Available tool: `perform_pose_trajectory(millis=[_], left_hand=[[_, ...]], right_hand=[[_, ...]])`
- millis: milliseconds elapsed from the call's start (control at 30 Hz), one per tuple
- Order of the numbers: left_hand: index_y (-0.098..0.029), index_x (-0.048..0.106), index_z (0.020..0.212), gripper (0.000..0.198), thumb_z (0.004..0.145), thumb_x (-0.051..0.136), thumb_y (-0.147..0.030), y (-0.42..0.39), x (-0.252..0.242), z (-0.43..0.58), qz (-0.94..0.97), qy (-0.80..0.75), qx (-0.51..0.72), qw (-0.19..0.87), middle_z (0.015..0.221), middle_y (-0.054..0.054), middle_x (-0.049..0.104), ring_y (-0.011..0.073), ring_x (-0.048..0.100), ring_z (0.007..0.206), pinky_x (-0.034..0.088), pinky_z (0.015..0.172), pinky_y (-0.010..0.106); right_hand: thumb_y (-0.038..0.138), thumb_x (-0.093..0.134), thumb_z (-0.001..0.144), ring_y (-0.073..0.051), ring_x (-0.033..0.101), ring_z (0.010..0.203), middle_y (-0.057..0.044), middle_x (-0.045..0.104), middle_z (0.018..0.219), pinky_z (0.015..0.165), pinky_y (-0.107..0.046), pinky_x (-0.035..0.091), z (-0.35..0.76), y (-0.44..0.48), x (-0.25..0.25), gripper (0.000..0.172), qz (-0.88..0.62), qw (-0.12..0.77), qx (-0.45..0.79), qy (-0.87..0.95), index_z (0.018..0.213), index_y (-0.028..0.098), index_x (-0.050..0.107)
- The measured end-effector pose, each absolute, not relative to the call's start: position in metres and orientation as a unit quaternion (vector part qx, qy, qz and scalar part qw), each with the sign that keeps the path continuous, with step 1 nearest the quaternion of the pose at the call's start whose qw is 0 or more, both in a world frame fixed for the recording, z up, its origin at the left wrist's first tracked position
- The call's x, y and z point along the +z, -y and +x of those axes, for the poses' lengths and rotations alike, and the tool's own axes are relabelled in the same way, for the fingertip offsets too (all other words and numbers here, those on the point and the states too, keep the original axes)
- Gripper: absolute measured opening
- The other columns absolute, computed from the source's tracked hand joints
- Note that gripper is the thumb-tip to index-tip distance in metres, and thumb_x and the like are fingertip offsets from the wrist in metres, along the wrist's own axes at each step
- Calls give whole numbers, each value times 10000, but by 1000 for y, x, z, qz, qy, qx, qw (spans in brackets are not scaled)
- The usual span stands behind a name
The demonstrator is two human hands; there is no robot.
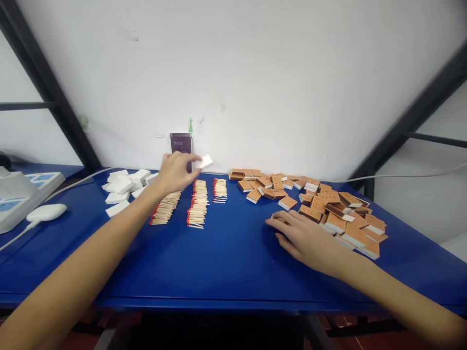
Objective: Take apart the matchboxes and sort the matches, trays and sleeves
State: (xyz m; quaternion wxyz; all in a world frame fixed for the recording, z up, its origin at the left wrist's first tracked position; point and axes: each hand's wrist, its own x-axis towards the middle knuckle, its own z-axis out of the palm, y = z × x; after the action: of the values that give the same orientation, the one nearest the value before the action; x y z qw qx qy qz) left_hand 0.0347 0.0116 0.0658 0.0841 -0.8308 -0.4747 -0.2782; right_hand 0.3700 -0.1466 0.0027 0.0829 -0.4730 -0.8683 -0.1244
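Note:
My left hand [179, 170] pinches a small white matchbox tray [206, 162] between thumb and fingers, raised above the table near the wall. Beneath and beside it, matchsticks with red heads lie in three rows: a left row [166, 209], a middle row [197, 204] and a shorter right row [219, 189]. My right hand [292, 236] rests low over the table with its fingers curled; something small under the fingertips is mostly hidden. Just beyond it is a large heap of orange-brown matchboxes [335, 222]. More white trays [122, 184] are piled left of my left forearm.
A phone [181, 143] leans against the white wall [273, 87]. On the blue table [219, 272], a power strip [47, 187] and a white charger [47, 212] sit at the left. Cables run along the back, and dark metal frame bars [54, 82] slope at both sides.

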Motion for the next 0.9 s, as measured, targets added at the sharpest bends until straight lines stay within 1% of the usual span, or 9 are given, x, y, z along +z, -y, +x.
perform_pose_trajectory(millis=[100,133,233,333,433,500,667,800,900], left_hand=[[-259,639,1241,415,883,504,-421,-11,67,-9,-771,552,-282,146,1155,79,685,313,564,1110,367,955,452],[-252,647,1227,417,878,494,-422,-12,64,-24,-748,583,-274,162,1135,95,679,325,566,1107,376,950,456],[-224,657,1212,435,863,485,-419,-15,56,-62,-709,648,-229,157,1110,135,664,360,572,1098,416,910,470],[-202,637,1255,478,857,504,-431,-17,51,-81,-682,686,-211,144,1110,168,658,397,568,1112,437,886,503],[-195,633,1268,504,850,525,-454,-17,49,-86,-672,698,-195,150,1150,191,645,427,559,1132,437,894,540],[-196,630,1277,508,850,515,-446,-17,48,-86,-664,707,-190,150,1172,198,641,432,558,1141,441,895,548],[-206,639,1277,495,840,512,-399,-16,44,-81,-637,732,-198,136,1216,196,628,419,543,1185,439,942,539],[-232,653,1260,476,841,517,-413,-14,44,-78,-629,738,-210,129,1234,183,611,404,532,1202,425,982,534],[-236,652,1262,477,851,500,-425,-12,47,-79,-617,743,-224,128,1228,179,608,396,519,1218,431,981,524]], right_hand=[[175,423,955,-258,606,987,-113,646,1127,859,-426,510,353,140,0,364,-420,147,-58,894,1247,255,625],[176,417,965,-249,601,994,-107,647,1129,867,-420,506,346,136,0,363,-402,163,-36,900,1249,261,626],[245,452,985,-246,575,1052,-100,637,1119,926,-434,478,325,116,-1,311,-376,193,11,906,1230,261,643],[318,489,980,-254,559,1035,-105,604,1091,924,-455,471,304,93,-1,321,-386,180,27,904,1247,253,654],[323,442,995,-249,556,980,-112,578,1078,885,-442,485,285,73,-3,361,-395,157,25,905,1273,229,653],[304,428,994,-249,557,972,-120,566,1084,884,-438,490,278,62,-5,369,-409,159,19,899,1268,206,655],[237,464,956,-251,573,1032,-124,554,1082,968,-442,481,275,39,-10,340,-428,193,43,882,1218,173,671],[203,480,927,-251,587,1059,-113,566,1112,984,-443,488,277,37,-13,332,-423,229,58,875,1198,213,671],[252,510,926,-258,581,1133,-111,556,1225,1019,-451,477,285,50,-13,362,-410,243,60,877,1270,259,623]])
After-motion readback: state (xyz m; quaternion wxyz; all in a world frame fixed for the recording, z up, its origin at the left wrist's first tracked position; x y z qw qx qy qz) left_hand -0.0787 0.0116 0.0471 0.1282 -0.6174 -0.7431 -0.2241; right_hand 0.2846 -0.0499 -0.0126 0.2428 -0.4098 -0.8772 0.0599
